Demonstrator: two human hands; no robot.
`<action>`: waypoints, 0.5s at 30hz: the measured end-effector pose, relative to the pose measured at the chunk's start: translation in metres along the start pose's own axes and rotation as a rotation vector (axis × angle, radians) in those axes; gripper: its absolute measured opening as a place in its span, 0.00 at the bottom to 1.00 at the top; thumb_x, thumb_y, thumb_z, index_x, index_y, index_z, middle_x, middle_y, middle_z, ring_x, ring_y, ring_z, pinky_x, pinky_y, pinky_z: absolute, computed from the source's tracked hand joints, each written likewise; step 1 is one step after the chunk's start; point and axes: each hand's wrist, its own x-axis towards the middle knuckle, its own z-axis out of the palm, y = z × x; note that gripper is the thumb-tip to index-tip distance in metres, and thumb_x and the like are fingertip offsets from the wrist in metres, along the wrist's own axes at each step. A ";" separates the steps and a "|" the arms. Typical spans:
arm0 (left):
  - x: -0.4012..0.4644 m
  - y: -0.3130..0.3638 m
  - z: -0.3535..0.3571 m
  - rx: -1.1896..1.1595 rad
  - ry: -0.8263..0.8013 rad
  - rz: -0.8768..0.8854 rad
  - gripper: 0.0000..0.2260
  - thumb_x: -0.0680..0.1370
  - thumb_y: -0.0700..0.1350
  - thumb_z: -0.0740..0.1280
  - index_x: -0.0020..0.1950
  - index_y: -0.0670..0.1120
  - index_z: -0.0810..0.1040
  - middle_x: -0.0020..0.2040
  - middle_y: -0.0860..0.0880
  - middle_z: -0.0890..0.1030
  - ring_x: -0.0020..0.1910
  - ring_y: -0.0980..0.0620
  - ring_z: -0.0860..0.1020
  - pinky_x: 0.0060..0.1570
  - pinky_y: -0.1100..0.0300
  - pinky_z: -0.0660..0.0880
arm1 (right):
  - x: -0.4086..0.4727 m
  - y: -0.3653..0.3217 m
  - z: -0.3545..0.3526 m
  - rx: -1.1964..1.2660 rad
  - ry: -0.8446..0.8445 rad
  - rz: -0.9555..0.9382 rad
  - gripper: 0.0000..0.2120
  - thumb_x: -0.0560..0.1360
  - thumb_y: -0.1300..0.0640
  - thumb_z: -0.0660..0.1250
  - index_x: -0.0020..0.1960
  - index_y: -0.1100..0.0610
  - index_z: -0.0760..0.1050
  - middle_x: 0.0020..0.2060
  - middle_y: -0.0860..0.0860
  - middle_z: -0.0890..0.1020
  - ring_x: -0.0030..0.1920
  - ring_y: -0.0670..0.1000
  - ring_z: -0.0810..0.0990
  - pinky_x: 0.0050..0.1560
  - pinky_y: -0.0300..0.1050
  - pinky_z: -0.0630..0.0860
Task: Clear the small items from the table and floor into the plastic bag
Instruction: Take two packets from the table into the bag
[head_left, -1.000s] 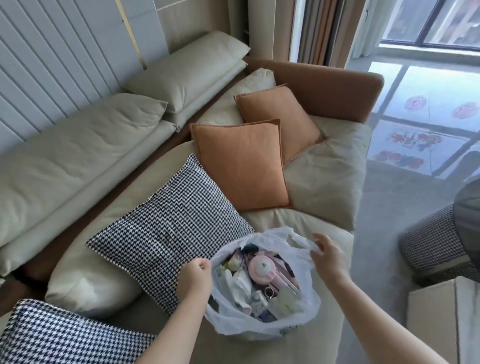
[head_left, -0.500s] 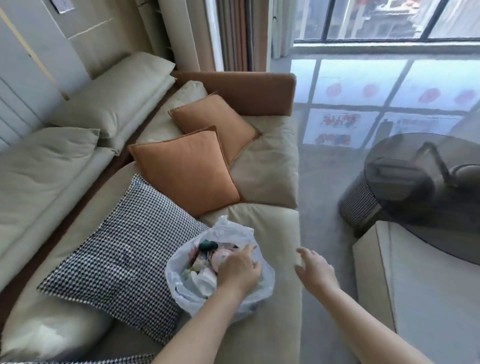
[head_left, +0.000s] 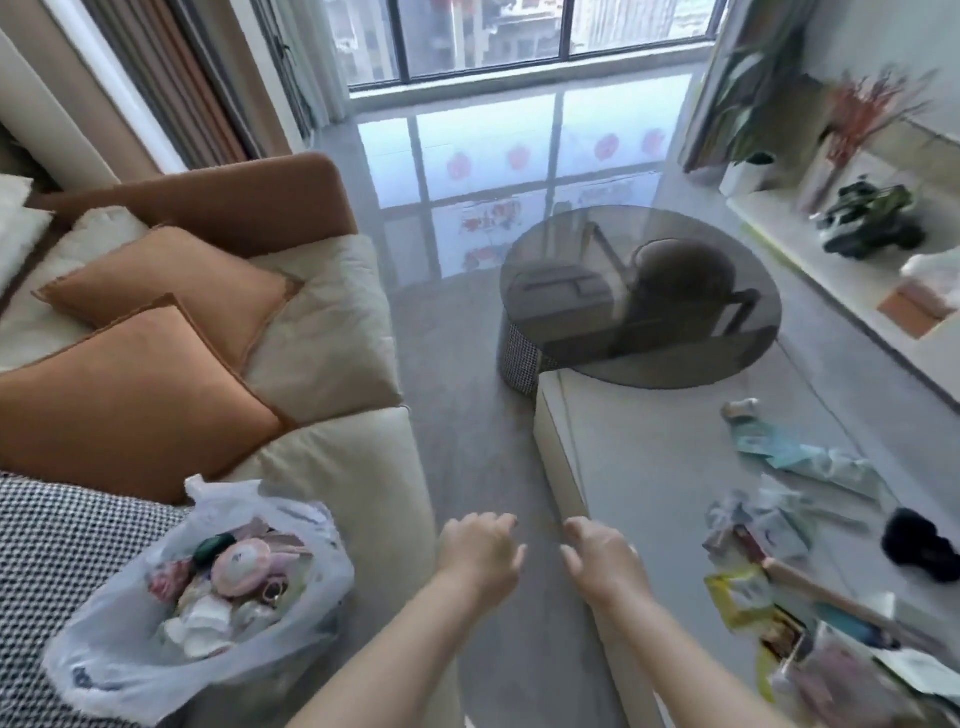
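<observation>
The white plastic bag (head_left: 104, 670) stands on the beige sofa seat at lower left, its mouth wide and filled with several small items, a pink round one (head_left: 243, 564) on top. My left hand (head_left: 480, 551) and my right hand (head_left: 602, 553) hover side by side over the floor gap between sofa and table, fingers loosely curled, holding nothing. On the pale low table (head_left: 649, 467) at right lie scattered small items: teal packets (head_left: 800, 457), crumpled wrappers (head_left: 753, 525), a yellow packet (head_left: 737, 597), a black furry thing (head_left: 924, 545).
The sofa (head_left: 337, 467) carries two orange cushions (head_left: 130, 395) and a houndstooth cushion (head_left: 57, 551). A round dark glass table (head_left: 639, 296) stands beyond the pale one. A white shelf (head_left: 852, 275) with a toy vehicle and plants runs along the right wall. Grey floor lies between.
Both hands have left the bag and moved right, over the gap toward the table. The view has swung right, bringing the cluttered table into sight.
</observation>
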 end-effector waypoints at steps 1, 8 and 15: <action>0.002 0.020 0.005 0.021 -0.013 0.012 0.19 0.79 0.57 0.57 0.67 0.51 0.70 0.64 0.48 0.76 0.64 0.46 0.73 0.61 0.55 0.67 | -0.007 0.020 -0.003 0.018 0.009 0.021 0.20 0.79 0.48 0.58 0.69 0.49 0.67 0.66 0.48 0.74 0.67 0.50 0.71 0.63 0.45 0.69; 0.003 0.165 0.047 0.052 -0.083 0.132 0.19 0.79 0.55 0.57 0.67 0.50 0.71 0.64 0.48 0.76 0.64 0.46 0.73 0.60 0.55 0.67 | -0.062 0.164 -0.019 0.154 0.048 0.186 0.18 0.78 0.49 0.60 0.67 0.51 0.71 0.64 0.50 0.76 0.65 0.52 0.73 0.63 0.45 0.70; 0.002 0.276 0.099 0.082 -0.159 0.261 0.17 0.79 0.54 0.56 0.65 0.49 0.73 0.62 0.49 0.77 0.62 0.46 0.74 0.58 0.55 0.70 | -0.115 0.286 -0.025 0.245 0.087 0.367 0.15 0.79 0.51 0.58 0.64 0.51 0.71 0.61 0.50 0.77 0.62 0.52 0.74 0.59 0.47 0.70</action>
